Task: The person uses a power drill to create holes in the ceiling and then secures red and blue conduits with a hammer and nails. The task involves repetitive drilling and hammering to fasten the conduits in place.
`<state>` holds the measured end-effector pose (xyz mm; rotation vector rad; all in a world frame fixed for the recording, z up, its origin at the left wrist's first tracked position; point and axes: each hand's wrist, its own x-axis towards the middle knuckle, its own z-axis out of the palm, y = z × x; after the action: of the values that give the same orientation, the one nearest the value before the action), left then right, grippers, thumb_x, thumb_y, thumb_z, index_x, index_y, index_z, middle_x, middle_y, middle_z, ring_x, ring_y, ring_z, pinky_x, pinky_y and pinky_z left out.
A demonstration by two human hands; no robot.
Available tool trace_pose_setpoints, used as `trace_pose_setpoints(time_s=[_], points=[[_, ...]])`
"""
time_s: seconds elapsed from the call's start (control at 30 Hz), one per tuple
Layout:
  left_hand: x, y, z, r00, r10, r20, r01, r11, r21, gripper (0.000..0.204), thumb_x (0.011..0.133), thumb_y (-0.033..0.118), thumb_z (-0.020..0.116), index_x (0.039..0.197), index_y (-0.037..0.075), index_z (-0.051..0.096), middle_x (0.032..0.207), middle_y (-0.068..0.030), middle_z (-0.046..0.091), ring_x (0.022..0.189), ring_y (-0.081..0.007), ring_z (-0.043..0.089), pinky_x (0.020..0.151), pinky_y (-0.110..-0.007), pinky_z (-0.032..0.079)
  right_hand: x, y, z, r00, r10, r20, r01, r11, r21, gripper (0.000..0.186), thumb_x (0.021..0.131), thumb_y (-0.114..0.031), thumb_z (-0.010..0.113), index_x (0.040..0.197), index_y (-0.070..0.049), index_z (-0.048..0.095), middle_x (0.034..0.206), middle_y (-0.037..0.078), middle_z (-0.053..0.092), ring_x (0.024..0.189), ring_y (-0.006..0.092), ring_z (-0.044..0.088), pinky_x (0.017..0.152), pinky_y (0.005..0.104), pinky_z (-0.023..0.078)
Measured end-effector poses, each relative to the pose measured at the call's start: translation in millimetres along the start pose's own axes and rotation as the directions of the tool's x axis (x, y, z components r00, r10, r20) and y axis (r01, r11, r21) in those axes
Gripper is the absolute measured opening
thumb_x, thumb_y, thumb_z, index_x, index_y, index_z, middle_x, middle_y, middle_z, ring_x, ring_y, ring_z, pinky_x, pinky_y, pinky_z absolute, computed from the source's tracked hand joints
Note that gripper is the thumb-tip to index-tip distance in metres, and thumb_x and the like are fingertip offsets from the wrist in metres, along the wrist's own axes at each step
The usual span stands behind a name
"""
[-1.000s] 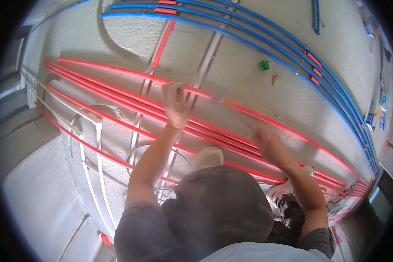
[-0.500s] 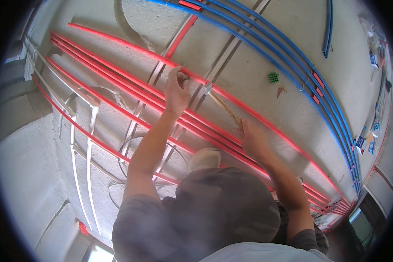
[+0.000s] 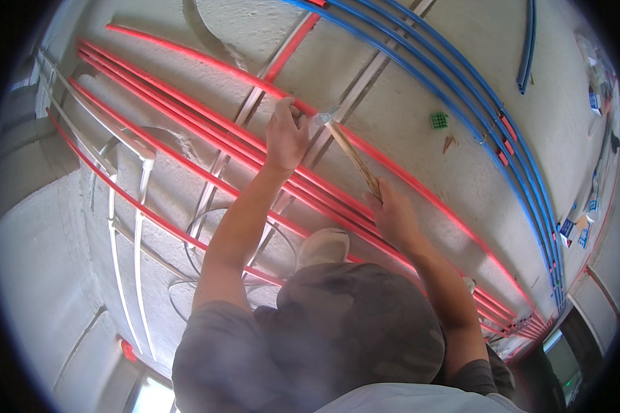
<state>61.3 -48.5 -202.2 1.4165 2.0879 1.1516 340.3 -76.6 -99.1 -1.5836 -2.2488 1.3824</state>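
Observation:
My right hand [image 3: 397, 212] is wrapped round the wooden handle of a hammer [image 3: 353, 158]. The blurred metal hammer head lies over the uppermost red pipe [image 3: 399, 168], just right of my left fingers. My left hand [image 3: 287, 136] is pinched against that same pipe; whatever its fingertips hold is too small to make out. Below both forearms run several more red pipes [image 3: 186, 107], side by side along the rough concrete floor. Pale strips [image 3: 351, 96] cross beneath the pipes.
Blue pipes [image 3: 430, 89] curve along the upper right. A green grid-like block [image 3: 439, 120] and small brown slivers [image 3: 450, 143] lie between the blue and red runs. White pipes [image 3: 139, 241] stand at left, near a thin looped cable [image 3: 189, 251]. Boxes [image 3: 567, 230] sit far right.
The hammer head has moved up and left, closer to my left fingers. My left hand stays at the pipe, while the whole view has shifted slightly.

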Motion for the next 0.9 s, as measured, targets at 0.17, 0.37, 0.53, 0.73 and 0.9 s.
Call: trace_pose_setpoints(time_s=[0.17,0.37,0.53,0.73,0.9], points=[[0.9,-1.7,0.3,1.0,0.018,-0.017,-0.019,0.998,-0.065,0.04,0.09,-0.005,0.067,0.128,-0.001,0.054,0.093,-0.0208,0.068,0.089,-0.0425,0.068,0.078,-0.05,0.055,13.2,-5.5,4.2,0.998,-0.067,-0.013,0.066,0.998,-0.018,0.036,0.105,-0.023,0.063,0.134,-0.001,0.057,0.109,0.029,0.072,0.097,0.0516,0.069,0.082,0.0591,0.055],[-1.6,-13.2,-1.0,0.997,0.072,-0.041,-0.072,0.997,-0.004,0.044,0.092,-0.009,0.066,0.132,0.004,0.054,0.097,-0.0189,0.071,0.086,-0.0346,0.074,0.076,-0.043,0.058,29.4,-13.8,6.2,0.993,-0.114,0.01,0.114,0.987,-0.109,0.038,0.106,-0.024,0.062,0.135,0.0,0.057,0.11,0.029,0.072,0.099,0.0507,0.069,0.082,0.0592,0.055],[0.6,-11.5,-5.4,1.0,-0.023,-0.019,0.022,0.998,-0.055,0.046,0.092,-0.009,0.067,0.135,0.004,0.058,0.102,-0.0164,0.07,0.091,-0.0307,0.073,0.08,-0.041,0.059,34.9,-31.4,-12.8,0.996,-0.093,0.006,0.093,0.99,-0.11,0.041,0.105,-0.023,0.064,0.138,0.0,0.056,0.108,0.029,0.073,0.097,0.0488,0.071,0.08,0.0562,0.055],[38.1,-35.8,-35.1,0.99,-0.101,-0.1,0.1,0.995,-0.013,0.044,0.091,-0.006,0.074,0.134,0.002,0.07,0.112,-0.0114,0.07,0.09,-0.0198,0.07,0.081,-0.035,0.06,16.6,-45.8,-27.9,0.94,-0.271,-0.205,0.277,0.961,-0.001,0.038,0.102,-0.018,0.07,0.134,0.0,0.058,0.102,0.026,0.073,0.092,0.0462,0.072,0.079,0.053,0.056],[41.5,-41.2,-27.5,0.986,-0.02,-0.165,0.016,1.0,-0.024,0.036,0.09,-0.006,0.074,0.126,0.002,0.074,0.111,-0.0131,0.071,0.092,-0.0231,0.072,0.084,-0.036,0.061,16.3,-29.1,-5.9,0.945,-0.29,-0.151,0.283,0.957,-0.065,0.035,0.105,-0.022,0.066,0.132,-0.002,0.058,0.101,0.027,0.072,0.09,0.0491,0.071,0.075,0.0551,0.055]])
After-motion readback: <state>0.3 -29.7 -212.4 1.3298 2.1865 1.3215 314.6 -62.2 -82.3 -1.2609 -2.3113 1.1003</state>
